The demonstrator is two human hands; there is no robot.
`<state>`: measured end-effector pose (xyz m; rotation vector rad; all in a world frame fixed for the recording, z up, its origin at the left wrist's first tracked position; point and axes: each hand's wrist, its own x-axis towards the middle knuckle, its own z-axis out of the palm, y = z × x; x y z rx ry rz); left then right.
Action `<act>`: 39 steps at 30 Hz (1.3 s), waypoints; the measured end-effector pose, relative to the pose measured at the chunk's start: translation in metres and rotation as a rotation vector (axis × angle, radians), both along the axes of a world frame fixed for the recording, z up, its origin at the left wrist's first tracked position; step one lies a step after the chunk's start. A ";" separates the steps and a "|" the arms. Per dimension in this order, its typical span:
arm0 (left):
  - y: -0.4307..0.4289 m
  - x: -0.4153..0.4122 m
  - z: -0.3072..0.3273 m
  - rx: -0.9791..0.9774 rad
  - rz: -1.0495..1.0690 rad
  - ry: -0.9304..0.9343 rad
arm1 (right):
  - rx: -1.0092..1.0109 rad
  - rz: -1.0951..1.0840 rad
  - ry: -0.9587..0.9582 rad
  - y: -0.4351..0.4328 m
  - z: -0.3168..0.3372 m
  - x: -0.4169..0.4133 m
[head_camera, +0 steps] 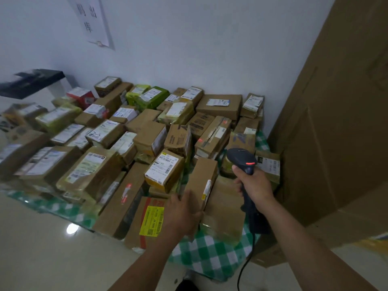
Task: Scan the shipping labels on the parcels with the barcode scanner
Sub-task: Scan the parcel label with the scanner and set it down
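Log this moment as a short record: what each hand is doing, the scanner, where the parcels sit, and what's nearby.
left hand: holds the near end of a brown box, whose label is on its side
right hand: grips the barcode scanner by its handle
scanner light: red, lit
parcels: many labelled boxes packed together on a green checked cloth on the floor
nearby: tall cardboard carton at the right; paper sign on the wall
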<state>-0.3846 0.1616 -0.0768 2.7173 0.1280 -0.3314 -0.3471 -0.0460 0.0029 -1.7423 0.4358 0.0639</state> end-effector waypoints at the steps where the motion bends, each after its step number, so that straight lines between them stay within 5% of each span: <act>1: 0.002 0.011 0.003 0.008 -0.029 -0.014 | -0.002 0.005 -0.005 0.001 0.003 0.009; 13: -0.020 0.220 0.035 -0.131 -0.229 -0.187 | -0.173 -0.025 -0.022 -0.004 0.025 0.143; 23: -0.041 0.293 -0.028 -0.028 -0.174 0.093 | -0.210 -0.005 0.128 -0.012 -0.009 0.178; 29: -0.045 0.295 -0.033 -0.335 0.044 0.100 | -0.142 -0.006 0.140 -0.023 -0.009 0.176; 39: -0.019 0.271 0.055 -0.699 0.292 -0.202 | 0.095 -0.041 0.043 -0.035 0.012 0.163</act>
